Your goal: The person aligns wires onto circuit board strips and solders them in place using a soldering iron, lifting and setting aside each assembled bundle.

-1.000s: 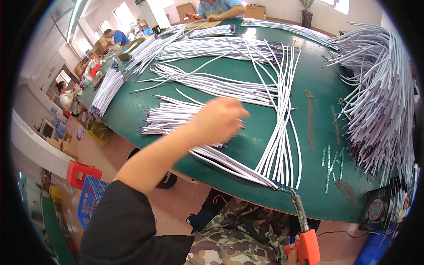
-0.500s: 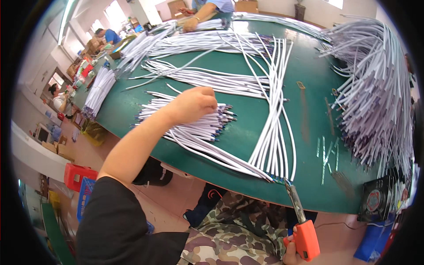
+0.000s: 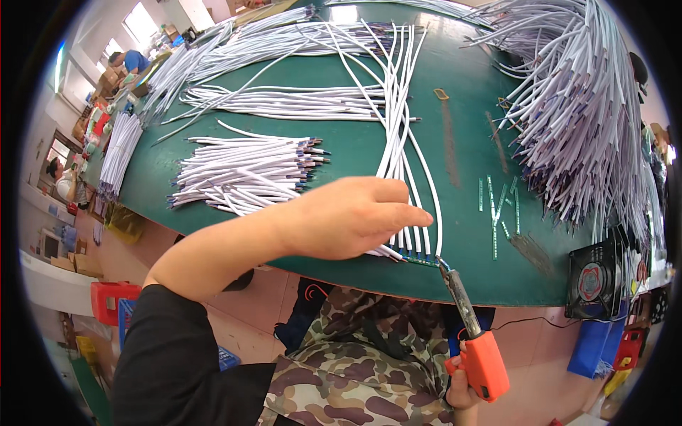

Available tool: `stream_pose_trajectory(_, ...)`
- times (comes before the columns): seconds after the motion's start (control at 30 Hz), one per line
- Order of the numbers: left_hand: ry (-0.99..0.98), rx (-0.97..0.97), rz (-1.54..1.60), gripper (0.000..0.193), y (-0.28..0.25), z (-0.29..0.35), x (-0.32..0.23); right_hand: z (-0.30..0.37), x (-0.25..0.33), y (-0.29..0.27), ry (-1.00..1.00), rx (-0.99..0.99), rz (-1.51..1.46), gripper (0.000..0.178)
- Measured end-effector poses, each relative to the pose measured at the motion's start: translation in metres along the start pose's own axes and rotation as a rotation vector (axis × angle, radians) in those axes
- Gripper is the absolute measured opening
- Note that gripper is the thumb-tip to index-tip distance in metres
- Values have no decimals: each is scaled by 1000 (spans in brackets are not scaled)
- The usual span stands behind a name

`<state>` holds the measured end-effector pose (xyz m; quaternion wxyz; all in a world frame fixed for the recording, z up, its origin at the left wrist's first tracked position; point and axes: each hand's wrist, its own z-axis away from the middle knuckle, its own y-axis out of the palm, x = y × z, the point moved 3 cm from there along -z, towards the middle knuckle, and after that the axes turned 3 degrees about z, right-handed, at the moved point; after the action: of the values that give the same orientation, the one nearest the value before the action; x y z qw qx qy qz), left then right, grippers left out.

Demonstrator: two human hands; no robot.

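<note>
**Soldering iron at the end of a green circuit strip**

Near the front edge of the green tabletop (image 3: 355, 160), an orange-handled soldering iron (image 3: 483, 355), slanting up and away. Tip right by the end of a little green circuit strip (image 3: 419, 260); cannot tell if touching. Right hand (image 3: 462, 387) closed around the handle. Left hand (image 3: 348, 220) over the nearest cables, palm down, fingers part bent, one poking out to the right; cannot tell if holding anything underneath.

Running away from the strip, a row of long white cables (image 3: 393, 142), side by side at the near end, crossing farther up. To the left, a fat stack of white cables (image 3: 245, 167) with dark tips. Beyond, a flatter bunch (image 3: 284, 103), then more bunches toward the far side. On the right, a huge droopy heap of white cables (image 3: 582, 128).

On the shiny top, long brown smudges (image 3: 450, 145) and a few loose green strips (image 3: 492, 220). At the right corner, a square black fan (image 3: 593, 282).

Down below, pink floor tiles (image 3: 259, 298). To the left, a red plastic box (image 3: 130, 291). Farther back, a person in blue (image 3: 133, 62), white walls and a bright window (image 3: 140, 21).
</note>
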<state>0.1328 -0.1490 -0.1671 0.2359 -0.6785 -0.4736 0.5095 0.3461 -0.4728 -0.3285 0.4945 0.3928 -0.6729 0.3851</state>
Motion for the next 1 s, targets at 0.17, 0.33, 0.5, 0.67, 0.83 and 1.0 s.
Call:
stream_pose_trajectory(0.17,-91,-37,108,30,28,-1,6,6,-4,-1,86,-45,-51,40)
stream_pose_trajectory(0.33,-52,58,-77,31,34,3,8,1,1,1,45,-35,-6,44)
stream_pose_trajectory(0.5,27,73,-113,28,40,8,2,-16,12,9,96,6,-296,54)
stream_pose_trajectory(0.67,32,64,-106,24,47,8,0,-21,25,12,71,-37,-163,55)
stream_pose_trajectory(0.83,25,106,-102,21,48,7,0,-9,10,5,127,-15,-174,49)
stream_pose_trajectory(1.0,16,104,-121,15,50,7,-1,7,-14,-2,159,74,-79,43)
